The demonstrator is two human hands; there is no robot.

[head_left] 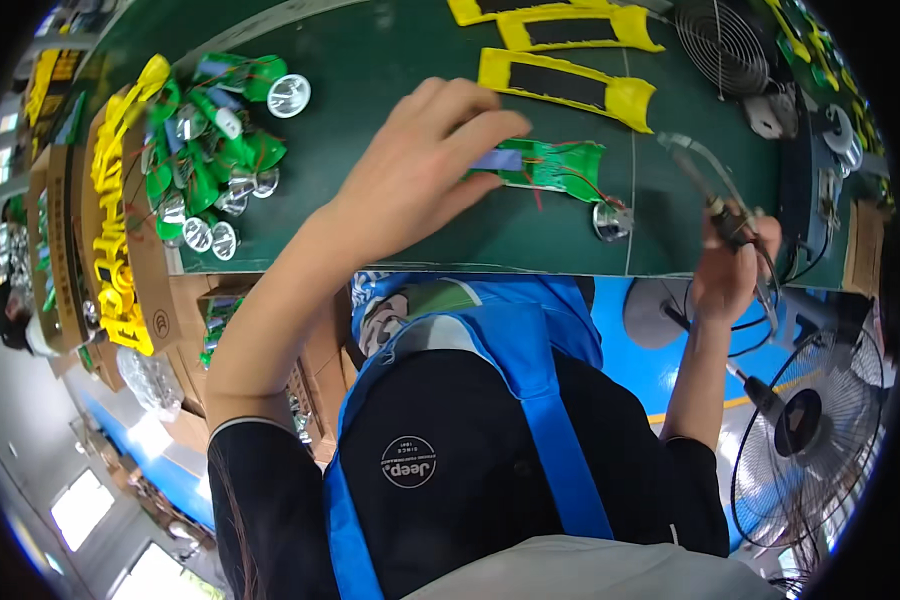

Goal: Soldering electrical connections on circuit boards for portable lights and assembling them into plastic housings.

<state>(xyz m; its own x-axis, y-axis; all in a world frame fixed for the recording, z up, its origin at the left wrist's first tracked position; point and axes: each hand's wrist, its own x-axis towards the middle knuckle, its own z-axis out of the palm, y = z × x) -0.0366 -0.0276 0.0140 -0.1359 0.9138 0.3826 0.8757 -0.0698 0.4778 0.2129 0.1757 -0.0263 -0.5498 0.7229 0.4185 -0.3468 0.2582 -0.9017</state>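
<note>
My left hand (425,165) is closed over one end of a green plastic lamp housing (570,170) lying on the table. A blue-violet block (497,160), perhaps a battery, and red wires show in the housing. By its right end sits a round silver reflector (611,221), apparently wired to it. My right hand (735,262), near the table's front edge, grips a slim hand tool (728,220) with a brass-coloured collar and a hose or cable. Its upper part is blurred and points up and left, apart from the housing; I cannot tell its exact kind.
Several green housings with reflectors (210,150) are heaped at left, beside a carton of yellow frames (120,220). Yellow frames with dark panels (570,85) lie at the back. A fan with a wire grille (722,45) stands back right; another fan (808,430) is lower right.
</note>
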